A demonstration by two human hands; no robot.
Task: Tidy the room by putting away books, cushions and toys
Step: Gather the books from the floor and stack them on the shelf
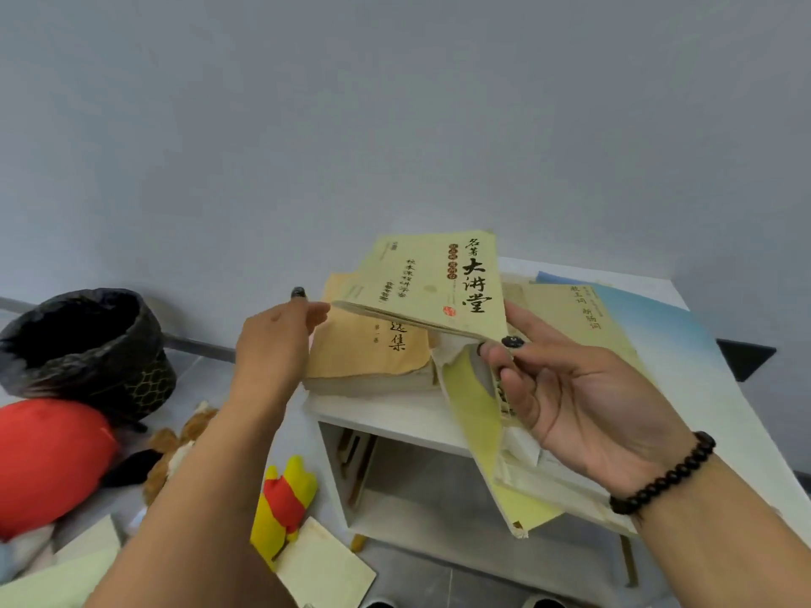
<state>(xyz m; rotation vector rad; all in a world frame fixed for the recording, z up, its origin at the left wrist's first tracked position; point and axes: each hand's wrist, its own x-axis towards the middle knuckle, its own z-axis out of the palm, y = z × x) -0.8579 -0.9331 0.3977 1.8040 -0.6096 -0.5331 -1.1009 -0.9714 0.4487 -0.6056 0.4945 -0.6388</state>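
A pale yellow book (432,280) with black calligraphy is held in the air above a white cabinet (397,414). My left hand (274,340) touches its left edge with the fingers reaching forward. My right hand (575,397) holds its right corner and also a second yellow-green book (478,427) that hangs open below. Under them an orange-tan book (373,357) lies on the cabinet top. More books (614,326) lie spread to the right. On the floor sit a yellow and red plush toy (285,502), a brown plush toy (175,449) and a red cushion (48,458).
A round bin (87,348) lined with a black bag stands on the floor at the left by the grey wall. Loose books (324,563) lie on the floor near my feet. The cabinet has an open shelf (421,484) with a few items inside.
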